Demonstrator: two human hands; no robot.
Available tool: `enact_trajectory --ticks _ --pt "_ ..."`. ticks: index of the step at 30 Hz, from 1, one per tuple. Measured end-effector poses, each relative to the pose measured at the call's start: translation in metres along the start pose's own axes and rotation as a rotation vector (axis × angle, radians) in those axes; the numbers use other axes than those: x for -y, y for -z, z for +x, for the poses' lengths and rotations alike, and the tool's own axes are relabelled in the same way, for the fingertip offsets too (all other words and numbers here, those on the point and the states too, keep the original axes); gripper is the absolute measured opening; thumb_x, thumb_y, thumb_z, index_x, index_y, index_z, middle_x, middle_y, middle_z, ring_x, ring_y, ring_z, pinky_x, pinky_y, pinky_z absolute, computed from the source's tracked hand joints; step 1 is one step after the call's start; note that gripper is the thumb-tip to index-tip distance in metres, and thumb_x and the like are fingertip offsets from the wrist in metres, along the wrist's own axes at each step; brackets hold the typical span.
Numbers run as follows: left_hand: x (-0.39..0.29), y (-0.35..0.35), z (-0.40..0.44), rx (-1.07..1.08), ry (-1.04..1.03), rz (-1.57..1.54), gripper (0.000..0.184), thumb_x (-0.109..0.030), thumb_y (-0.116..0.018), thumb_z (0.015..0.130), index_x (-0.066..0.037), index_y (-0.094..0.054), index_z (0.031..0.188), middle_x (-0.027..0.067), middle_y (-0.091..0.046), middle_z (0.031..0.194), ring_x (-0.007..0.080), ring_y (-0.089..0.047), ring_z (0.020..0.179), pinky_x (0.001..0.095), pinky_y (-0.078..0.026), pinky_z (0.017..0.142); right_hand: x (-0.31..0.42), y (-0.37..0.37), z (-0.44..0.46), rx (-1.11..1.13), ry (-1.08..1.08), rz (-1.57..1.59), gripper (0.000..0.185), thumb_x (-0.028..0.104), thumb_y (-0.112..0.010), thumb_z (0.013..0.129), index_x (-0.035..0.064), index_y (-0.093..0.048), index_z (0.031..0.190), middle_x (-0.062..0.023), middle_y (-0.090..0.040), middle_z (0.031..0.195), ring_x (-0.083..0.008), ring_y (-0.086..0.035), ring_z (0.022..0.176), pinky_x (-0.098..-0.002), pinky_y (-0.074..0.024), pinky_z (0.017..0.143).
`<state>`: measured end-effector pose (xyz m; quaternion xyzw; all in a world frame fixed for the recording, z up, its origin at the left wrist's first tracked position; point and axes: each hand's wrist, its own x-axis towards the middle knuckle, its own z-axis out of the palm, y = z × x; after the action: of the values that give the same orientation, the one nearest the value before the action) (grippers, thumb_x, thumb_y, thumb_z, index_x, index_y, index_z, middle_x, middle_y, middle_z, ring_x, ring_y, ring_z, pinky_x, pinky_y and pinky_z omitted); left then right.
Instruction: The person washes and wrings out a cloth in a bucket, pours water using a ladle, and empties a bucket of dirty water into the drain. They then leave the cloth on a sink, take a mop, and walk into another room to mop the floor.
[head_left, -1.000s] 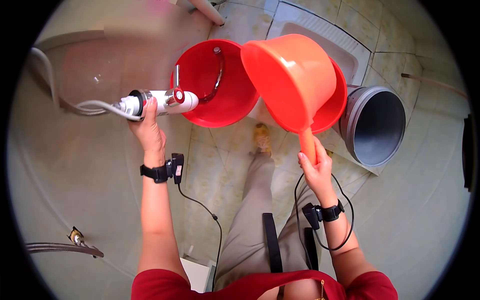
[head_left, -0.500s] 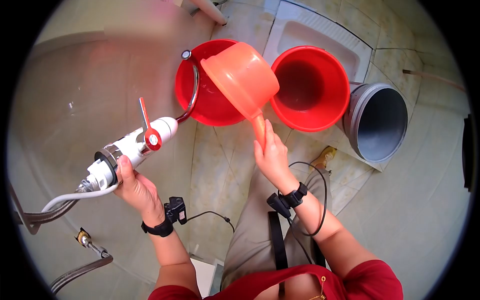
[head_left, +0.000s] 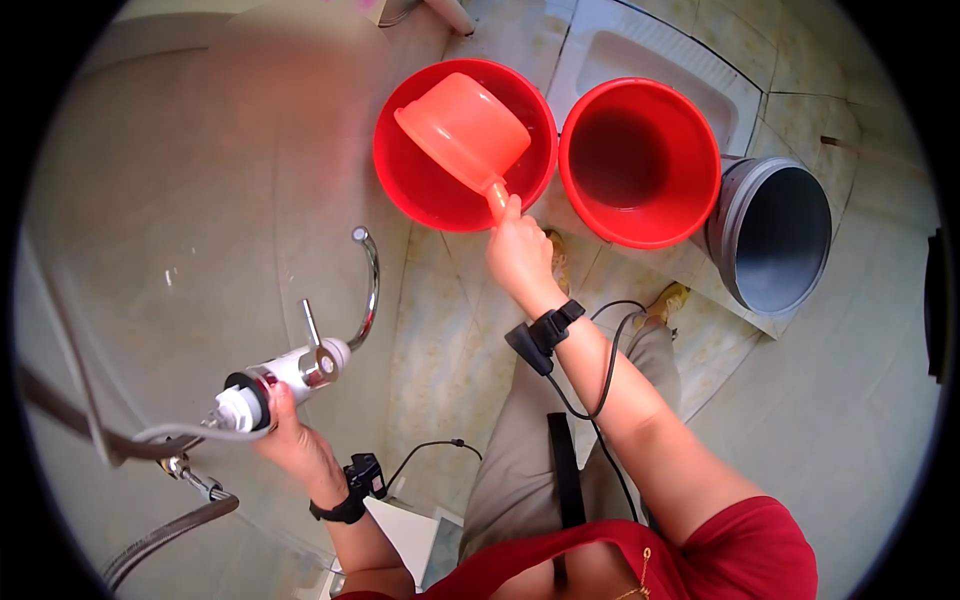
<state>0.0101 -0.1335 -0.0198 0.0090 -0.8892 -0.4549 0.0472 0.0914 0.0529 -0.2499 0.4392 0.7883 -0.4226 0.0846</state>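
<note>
Orange plastic makes the dipper [head_left: 470, 130], which is over the mouth of the left red bucket [head_left: 408, 190]; from this one view I cannot tell if it goes below the rim. The fingers of the right hand [head_left: 525, 258] are curled around the end of its handle [head_left: 498, 198], with no gap that I can see. The long axis of the dipper runs from the cup, at upper left, down to the right hand, nearly in line with the right forearm [head_left: 610, 370], and the cup is tilted, with its rim toward the lower left. The right hand is clearly the nearer one to this bucket. The left hand [head_left: 300, 447] is lower and well apart from it, and its fingers are wrapped around the back end of the white faucet [head_left: 283, 373]. The faucet body points up and to the right, away from the left hand, and its curved metal spout [head_left: 373, 290] ends outside the bucket, at its lower left. Just beside that bucket stands the right red bucket [head_left: 692, 165], dark at the bottom, and next to it the grey container [head_left: 733, 240].
</note>
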Motion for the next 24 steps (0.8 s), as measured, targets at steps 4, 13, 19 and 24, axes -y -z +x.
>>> enact_trajectory --ticks 4,13,19,24 --pt "0.082 -0.035 0.024 0.063 0.125 0.019 0.034 0.003 -0.068 0.075 0.004 -0.053 0.105 0.0073 -0.059 0.098 0.0138 -0.057 0.086 0.0291 -0.047 0.081 0.007 -0.016 0.023 0.126 -0.088 0.068 0.040 0.011 -0.052 0.078 -0.0061 -0.041 0.112 -0.0261 -0.059 0.083 -0.0404 -0.061 0.077 -0.0476 -0.0487 0.067" --pt "0.213 -0.097 0.013 -0.033 0.210 -0.047 0.037 -0.003 -0.071 0.074 0.001 -0.053 0.105 0.0077 -0.060 0.101 0.0159 -0.059 0.087 0.0317 -0.047 0.083 -0.004 -0.021 0.028 0.334 -0.206 0.364 0.031 0.020 -0.057 0.078 -0.0018 -0.049 0.098 -0.0227 -0.061 0.086 -0.0361 -0.059 0.079 -0.0448 -0.0463 0.068" --pt "0.202 -0.152 0.036 0.018 0.219 -0.169 0.037 -0.004 -0.073 0.071 0.005 -0.055 0.103 0.0088 -0.061 0.100 0.0161 -0.059 0.087 0.0312 -0.048 0.081 -0.033 -0.012 0.033 0.569 -0.266 0.913 0.028 0.012 -0.064 0.076 -0.0007 -0.052 0.099 -0.0047 -0.056 0.071 -0.0106 -0.052 0.051 -0.0242 -0.0434 0.045" --pt "0.208 -0.166 0.054 0.004 0.240 -0.195 0.048 -0.007 -0.073 0.073 0.002 -0.047 0.112 0.0081 -0.055 0.109 0.0166 -0.055 0.095 0.0322 -0.044 0.089 -0.064 -0.006 0.024 0.748 -0.180 1.181 0.025 0.006 -0.061 0.078 0.0002 -0.051 0.101 -0.0004 -0.051 0.068 -0.0068 -0.049 0.050 -0.0221 -0.0403 0.043"
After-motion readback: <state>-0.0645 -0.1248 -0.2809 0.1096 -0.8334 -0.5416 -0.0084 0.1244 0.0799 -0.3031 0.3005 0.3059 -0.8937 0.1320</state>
